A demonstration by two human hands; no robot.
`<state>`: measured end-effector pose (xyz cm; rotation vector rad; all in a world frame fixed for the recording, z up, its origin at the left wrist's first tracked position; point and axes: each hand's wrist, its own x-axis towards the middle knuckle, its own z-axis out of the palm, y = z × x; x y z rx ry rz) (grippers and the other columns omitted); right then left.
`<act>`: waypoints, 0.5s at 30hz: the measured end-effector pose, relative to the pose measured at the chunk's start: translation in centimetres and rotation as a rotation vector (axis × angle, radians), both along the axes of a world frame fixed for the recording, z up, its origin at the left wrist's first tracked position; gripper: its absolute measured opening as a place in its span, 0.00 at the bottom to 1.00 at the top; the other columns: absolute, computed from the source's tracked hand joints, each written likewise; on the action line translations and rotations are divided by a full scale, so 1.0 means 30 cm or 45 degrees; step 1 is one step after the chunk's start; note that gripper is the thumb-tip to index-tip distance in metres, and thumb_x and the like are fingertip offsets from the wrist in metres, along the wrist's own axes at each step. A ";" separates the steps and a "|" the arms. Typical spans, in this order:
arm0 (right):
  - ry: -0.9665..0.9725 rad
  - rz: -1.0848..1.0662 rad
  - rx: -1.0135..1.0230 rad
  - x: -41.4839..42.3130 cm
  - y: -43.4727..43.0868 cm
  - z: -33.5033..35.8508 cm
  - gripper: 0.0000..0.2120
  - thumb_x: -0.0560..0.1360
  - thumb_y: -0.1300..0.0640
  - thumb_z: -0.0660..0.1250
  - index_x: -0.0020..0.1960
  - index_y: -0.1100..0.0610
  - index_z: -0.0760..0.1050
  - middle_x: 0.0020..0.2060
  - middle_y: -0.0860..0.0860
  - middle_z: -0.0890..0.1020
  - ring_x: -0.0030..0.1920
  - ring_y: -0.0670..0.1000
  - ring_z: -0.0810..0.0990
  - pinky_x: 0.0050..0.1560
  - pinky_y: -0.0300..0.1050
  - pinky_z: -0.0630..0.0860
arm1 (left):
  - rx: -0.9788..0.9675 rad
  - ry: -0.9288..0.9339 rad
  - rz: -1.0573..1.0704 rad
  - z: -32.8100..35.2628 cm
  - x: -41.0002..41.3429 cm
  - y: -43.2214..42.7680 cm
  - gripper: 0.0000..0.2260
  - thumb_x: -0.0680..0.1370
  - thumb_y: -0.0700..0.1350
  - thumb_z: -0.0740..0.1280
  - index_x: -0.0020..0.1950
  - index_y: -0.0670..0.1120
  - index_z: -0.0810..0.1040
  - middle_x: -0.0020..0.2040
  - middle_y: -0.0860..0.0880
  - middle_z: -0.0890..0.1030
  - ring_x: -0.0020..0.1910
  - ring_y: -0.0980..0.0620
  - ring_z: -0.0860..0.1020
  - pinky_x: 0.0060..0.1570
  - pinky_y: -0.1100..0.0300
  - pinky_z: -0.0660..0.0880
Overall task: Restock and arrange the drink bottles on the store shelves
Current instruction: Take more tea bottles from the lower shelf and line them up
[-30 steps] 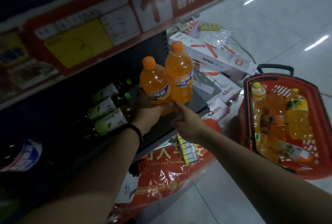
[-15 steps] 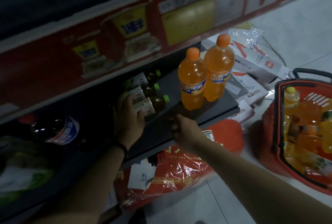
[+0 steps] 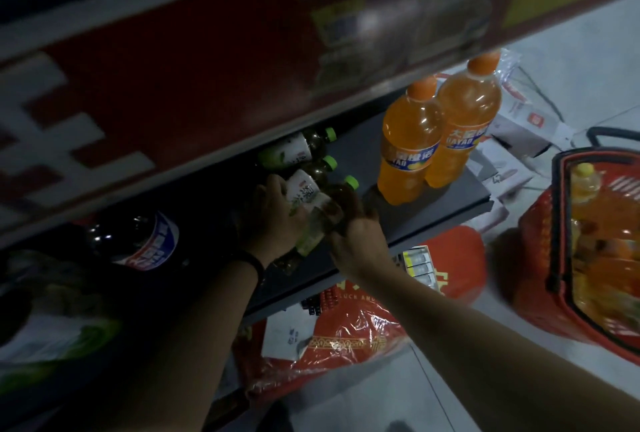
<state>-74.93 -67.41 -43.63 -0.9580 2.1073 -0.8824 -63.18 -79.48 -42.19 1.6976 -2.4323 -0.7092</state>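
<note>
Two orange soda bottles point(image 3: 408, 151) stand upright side by side at the right end of the dark grey shelf point(image 3: 426, 213). Left of them lie three green-capped tea bottles point(image 3: 294, 154) on their sides. My left hand point(image 3: 273, 220) grips the white-labelled body of the nearest tea bottle point(image 3: 311, 196). My right hand point(image 3: 356, 234) holds the same bottle lower down, near its dark neck end. A large dark cola bottle point(image 3: 145, 241) lies further left in shadow.
A red shopping basket point(image 3: 561, 258) with orange and yellow drink bottles stands on the tiled floor at the right. Red plastic-wrapped packs point(image 3: 346, 338) and white boxes point(image 3: 519, 120) lie on the floor under and behind the shelf. The red price rail point(image 3: 207, 68) overhangs the shelf.
The two orange bottles were set down upright on the shelf and released. Both hands then moved left and took hold of the nearest lying tea bottle.
</note>
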 end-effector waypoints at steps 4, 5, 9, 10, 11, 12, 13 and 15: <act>-0.245 -0.272 0.154 0.034 -0.018 -0.011 0.39 0.72 0.35 0.75 0.69 0.56 0.63 0.62 0.57 0.75 0.54 0.57 0.81 0.50 0.52 0.82 | 0.278 0.180 0.134 -0.017 0.017 0.049 0.23 0.80 0.52 0.71 0.68 0.48 0.65 0.63 0.41 0.78 0.59 0.38 0.81 0.53 0.41 0.83; -0.262 -0.231 0.233 0.045 -0.023 -0.018 0.43 0.66 0.25 0.73 0.64 0.56 0.66 0.57 0.56 0.79 0.50 0.55 0.82 0.46 0.52 0.83 | 0.376 0.208 0.154 -0.031 0.023 0.065 0.25 0.80 0.52 0.71 0.72 0.43 0.66 0.64 0.40 0.78 0.61 0.38 0.80 0.52 0.44 0.82; -0.180 -0.221 0.352 0.039 -0.020 -0.006 0.35 0.68 0.30 0.74 0.58 0.58 0.73 0.46 0.53 0.80 0.42 0.51 0.81 0.38 0.46 0.79 | 0.778 0.344 0.268 -0.035 0.091 0.102 0.27 0.71 0.56 0.77 0.65 0.44 0.78 0.55 0.44 0.86 0.54 0.43 0.85 0.53 0.42 0.83; -0.184 -0.201 0.345 0.026 -0.008 0.014 0.24 0.75 0.40 0.74 0.56 0.59 0.75 0.45 0.53 0.81 0.41 0.51 0.81 0.36 0.44 0.76 | 0.842 0.373 0.264 -0.021 0.117 0.113 0.23 0.70 0.56 0.78 0.61 0.46 0.82 0.52 0.45 0.87 0.51 0.44 0.86 0.55 0.41 0.84; -0.248 -0.181 0.294 0.009 0.011 0.024 0.16 0.79 0.47 0.72 0.54 0.60 0.78 0.46 0.54 0.83 0.41 0.52 0.82 0.37 0.46 0.77 | 0.921 0.419 0.259 0.000 0.145 0.132 0.18 0.72 0.54 0.78 0.58 0.47 0.83 0.50 0.45 0.88 0.50 0.44 0.87 0.56 0.40 0.84; -0.381 -0.177 0.230 -0.004 0.037 0.040 0.12 0.80 0.50 0.71 0.53 0.60 0.80 0.48 0.57 0.85 0.43 0.54 0.84 0.41 0.50 0.82 | 1.012 0.484 0.282 0.019 0.177 0.155 0.15 0.75 0.52 0.77 0.59 0.47 0.83 0.51 0.44 0.88 0.50 0.43 0.88 0.56 0.38 0.84; -0.562 -0.189 0.140 -0.011 0.074 0.063 0.10 0.81 0.53 0.70 0.54 0.60 0.81 0.50 0.60 0.86 0.47 0.57 0.86 0.48 0.55 0.84 | 1.091 0.559 0.335 0.046 0.209 0.185 0.16 0.76 0.50 0.77 0.61 0.48 0.82 0.52 0.43 0.88 0.50 0.42 0.88 0.56 0.36 0.83; -0.969 -0.170 0.009 0.014 0.181 0.143 0.11 0.83 0.56 0.66 0.60 0.61 0.79 0.55 0.62 0.86 0.53 0.60 0.87 0.57 0.58 0.84 | 1.190 0.657 0.428 0.129 0.275 0.266 0.24 0.72 0.51 0.80 0.65 0.52 0.78 0.55 0.43 0.87 0.52 0.42 0.88 0.55 0.37 0.84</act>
